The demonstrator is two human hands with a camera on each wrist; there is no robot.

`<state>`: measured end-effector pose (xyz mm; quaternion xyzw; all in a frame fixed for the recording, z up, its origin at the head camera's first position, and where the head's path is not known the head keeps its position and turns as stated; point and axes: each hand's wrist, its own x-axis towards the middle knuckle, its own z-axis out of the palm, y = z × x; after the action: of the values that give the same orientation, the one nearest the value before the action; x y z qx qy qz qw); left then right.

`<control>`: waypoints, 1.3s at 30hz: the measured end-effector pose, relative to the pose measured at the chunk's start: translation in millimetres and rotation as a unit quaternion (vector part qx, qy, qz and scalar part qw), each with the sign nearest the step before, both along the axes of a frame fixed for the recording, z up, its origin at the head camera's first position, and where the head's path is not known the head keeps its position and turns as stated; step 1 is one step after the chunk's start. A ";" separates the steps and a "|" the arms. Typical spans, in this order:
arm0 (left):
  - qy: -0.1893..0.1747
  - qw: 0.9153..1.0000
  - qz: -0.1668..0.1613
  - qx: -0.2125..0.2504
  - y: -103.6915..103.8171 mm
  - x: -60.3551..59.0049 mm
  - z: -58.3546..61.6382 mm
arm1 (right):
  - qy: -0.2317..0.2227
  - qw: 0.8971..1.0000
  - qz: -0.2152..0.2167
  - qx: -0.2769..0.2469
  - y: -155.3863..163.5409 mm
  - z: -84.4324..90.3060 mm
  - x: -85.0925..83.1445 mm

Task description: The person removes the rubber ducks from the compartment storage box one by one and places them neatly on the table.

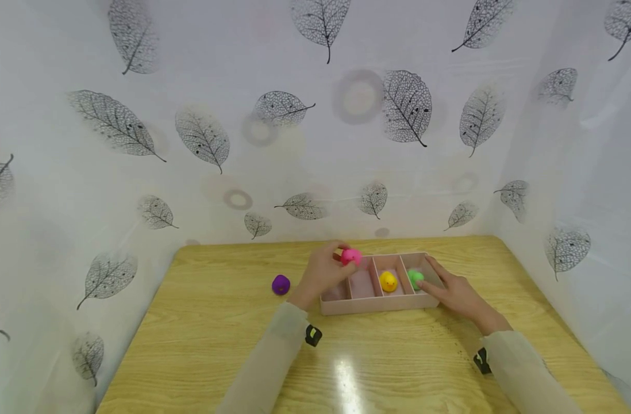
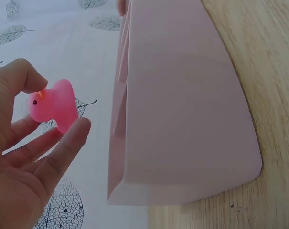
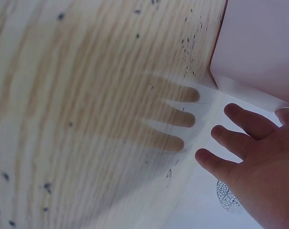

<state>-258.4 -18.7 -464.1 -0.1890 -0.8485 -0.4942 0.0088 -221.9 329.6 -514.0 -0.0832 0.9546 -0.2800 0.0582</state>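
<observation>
Between the thumb and fingers of my left hand [image 1: 323, 272] is a pink toy duck [image 2: 56, 104], held above the left part of a pale pink divided box [image 1: 383, 303]. A yellow toy duck [image 1: 388, 282] sits in a compartment right of the middle. In the rightmost compartment is a green toy duck [image 1: 415, 279]. My right hand [image 1: 459, 294] lies at the box's right end, thumb over the rim by the green duck; whether they touch I cannot tell. Its other visible fingers [image 3: 230, 138] are spread and fairly straight outside the box.
A purple toy duck [image 1: 281, 284] stands on the wooden table [image 1: 217, 345], left of the box. White sheeting with a leaf print [image 1: 315, 149] hangs behind the table and along both sides. Small dark specks mark the tabletop near my right hand.
</observation>
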 end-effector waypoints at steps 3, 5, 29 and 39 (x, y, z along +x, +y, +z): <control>0.011 1.000 0.008 0.002 -4.6 -1.8 -0.6 | -0.001 1.000 -0.001 0.001 -0.3 0.3 -0.4; 0.016 1.000 0.010 0.008 -8.3 -3.0 -0.8 | -0.001 1.000 -0.002 0.003 -0.4 0.3 -0.6; 0.023 0.993 0.073 0.087 -77.9 -0.3 3.0 | -0.013 1.000 -0.004 -0.002 -0.9 0.8 0.0; 0.016 0.992 0.091 0.089 -113.7 1.4 -7.7 | -0.012 1.000 -0.002 -0.005 -1.0 0.9 0.5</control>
<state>-257.0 -132.5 -471.8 -0.1176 -0.8145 -0.5618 0.0844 -221.4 328.5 -513.1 -0.0777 0.9527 -0.2857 0.0690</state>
